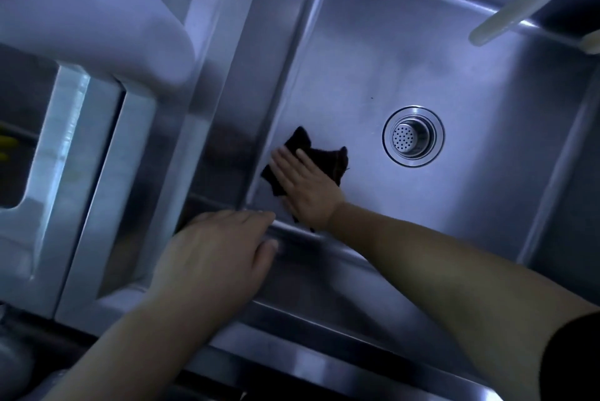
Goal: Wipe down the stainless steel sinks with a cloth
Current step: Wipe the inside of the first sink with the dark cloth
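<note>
A deep stainless steel sink (406, 53) fills the middle and right of the view. A dark cloth (328, 159) lies on its floor near the near-left corner. My right hand (303, 183) presses flat on the cloth with straight fingers pointing toward the sink's left wall. My left hand (220, 251) rests palm down on the sink's near rim (324, 277), fingers straight, holding nothing. A round drain strainer (413, 136) sits in the sink floor, to the right of the cloth.
A pale tube or faucet spout (519, 1) reaches over the sink from the upper right. A wide steel divider (227, 82) runs along the sink's left side. A large white object (97, 17) lies at the upper left over a second basin (74, 173).
</note>
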Motion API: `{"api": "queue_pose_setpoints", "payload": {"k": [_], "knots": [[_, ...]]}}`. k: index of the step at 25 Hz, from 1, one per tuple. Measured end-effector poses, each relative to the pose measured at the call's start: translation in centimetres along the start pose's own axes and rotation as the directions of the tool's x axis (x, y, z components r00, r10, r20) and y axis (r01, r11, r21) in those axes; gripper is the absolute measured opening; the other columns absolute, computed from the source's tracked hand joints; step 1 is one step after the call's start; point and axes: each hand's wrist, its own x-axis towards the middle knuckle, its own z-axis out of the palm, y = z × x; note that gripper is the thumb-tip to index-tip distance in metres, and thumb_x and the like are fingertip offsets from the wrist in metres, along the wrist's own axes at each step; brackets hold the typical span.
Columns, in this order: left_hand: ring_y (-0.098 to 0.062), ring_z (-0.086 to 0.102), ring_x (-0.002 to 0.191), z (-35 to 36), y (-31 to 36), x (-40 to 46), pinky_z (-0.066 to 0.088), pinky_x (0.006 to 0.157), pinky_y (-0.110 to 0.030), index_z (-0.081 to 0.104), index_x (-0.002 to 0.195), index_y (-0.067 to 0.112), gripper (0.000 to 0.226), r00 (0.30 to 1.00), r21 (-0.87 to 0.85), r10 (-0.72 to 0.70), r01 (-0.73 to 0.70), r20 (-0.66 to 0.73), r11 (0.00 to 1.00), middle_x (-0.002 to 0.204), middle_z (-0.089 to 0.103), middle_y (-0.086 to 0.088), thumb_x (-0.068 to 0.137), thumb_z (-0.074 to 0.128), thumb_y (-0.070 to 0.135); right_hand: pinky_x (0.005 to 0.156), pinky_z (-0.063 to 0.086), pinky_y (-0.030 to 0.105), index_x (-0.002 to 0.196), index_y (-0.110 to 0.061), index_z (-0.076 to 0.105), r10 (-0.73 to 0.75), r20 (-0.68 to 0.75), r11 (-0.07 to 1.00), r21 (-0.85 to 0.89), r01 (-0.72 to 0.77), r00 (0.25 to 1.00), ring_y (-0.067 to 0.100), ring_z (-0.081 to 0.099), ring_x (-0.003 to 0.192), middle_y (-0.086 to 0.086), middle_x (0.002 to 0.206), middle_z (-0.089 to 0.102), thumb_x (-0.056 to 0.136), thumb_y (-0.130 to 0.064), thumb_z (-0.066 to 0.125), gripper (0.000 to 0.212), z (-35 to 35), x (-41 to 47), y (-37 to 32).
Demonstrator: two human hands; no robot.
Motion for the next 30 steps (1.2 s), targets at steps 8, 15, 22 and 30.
{"api": "queue_pose_setpoints", "payload": {"k": [8, 15, 22, 30], "knots": [[-0.024, 0.069, 0.066, -0.5, 0.9, 0.0, 0.054, 0.055, -0.03, 0.072, 0.087, 0.023, 0.038, 0.996, -0.033, -0.085, 0.084, -0.032, 0.996, 0.075, 0.073, 0.001, 0.072, 0.041, 0.041, 0.118, 0.01, 0.042, 0.145, -0.009, 0.034, -0.215, 0.11, 0.976, 0.012, 0.215, 0.97, 0.023, 0.018, 0.144, 0.011, 0.152, 0.031, 0.098, -0.038, 0.031, 0.055, -1.3, -12.6, 4.4], [-0.026, 0.068, 0.066, -0.9, 1.5, -0.2, 0.055, 0.054, -0.032, 0.071, 0.079, 0.021, 0.041, 0.99, -0.087, -0.122, 0.116, -0.075, 0.989, 0.072, 0.072, -0.001, 0.073, 0.035, 0.041, 0.112, 0.006, 0.052, 0.15, -0.021, 0.018, 0.471, 0.201, 0.881, -0.138, -0.452, 0.859, 0.028, -0.003, 0.146, 0.016, 0.154, 0.023, 0.096, -0.059, 0.014, 0.065, -6.0, -20.4, 11.4], [-0.024, 0.062, 0.051, -1.2, 1.5, -0.4, 0.043, 0.046, -0.023, 0.065, 0.065, 0.022, 0.032, 0.99, -0.045, -0.106, 0.103, -0.088, 0.994, 0.058, 0.064, 0.0, 0.073, 0.038, 0.037, 0.111, -0.002, 0.061, 0.15, -0.02, -0.006, 0.914, 0.296, 0.313, -0.084, -0.946, 0.276, 0.044, -0.011, 0.142, 0.016, 0.157, -0.013, 0.093, -0.056, 0.04, 0.082, -7.9, -21.4, 8.6], [-0.025, 0.057, 0.046, -1.0, 1.0, -0.4, 0.04, 0.042, -0.024, 0.057, 0.059, 0.019, 0.033, 0.99, -0.081, -0.071, 0.062, -0.118, 0.995, 0.052, 0.059, -0.001, 0.075, 0.034, 0.037, 0.109, 0.018, 0.055, 0.151, -0.014, 0.0, 0.76, 0.357, 0.578, 0.012, -0.816, 0.543, 0.051, 0.002, 0.14, 0.018, 0.157, -0.012, 0.091, -0.014, 0.051, 0.078, -7.7, -14.9, 1.2]]}}
